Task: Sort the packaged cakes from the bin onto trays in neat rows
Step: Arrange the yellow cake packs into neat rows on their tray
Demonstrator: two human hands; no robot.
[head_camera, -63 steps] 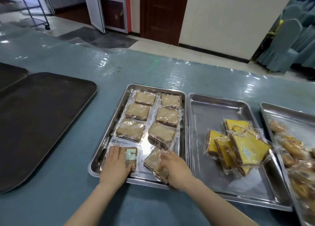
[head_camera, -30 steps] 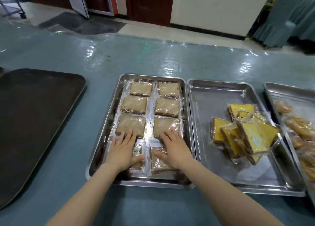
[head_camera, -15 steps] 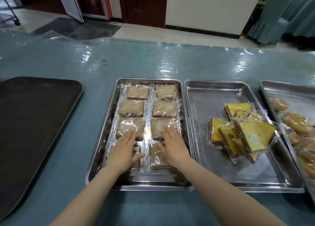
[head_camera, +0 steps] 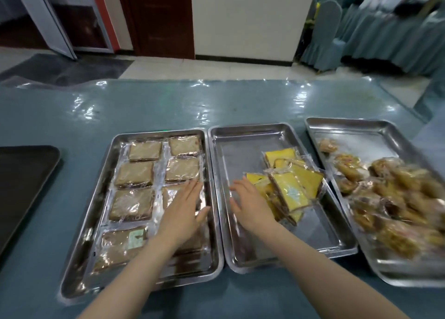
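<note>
Left hand [head_camera: 184, 212] flat, fingers spread, holding nothing, over the right column of wrapped brown cakes [head_camera: 134, 174] lined two-wide in the left steel tray [head_camera: 96, 212]. Right hand [head_camera: 250, 204] open, empty, touching the loose yellow cake pile [head_camera: 290, 188] in the middle tray [head_camera: 240, 150]. Right tray [head_camera: 349, 130] holds heaped pastries, blurred. Blue table [head_camera: 144, 106] beyond.

table [head_camera: 168, 106]: blue-grey, plastic-covered | on it: three steel trays [head_camera: 214, 274], dark tray [head_camera: 21, 174]
</note>
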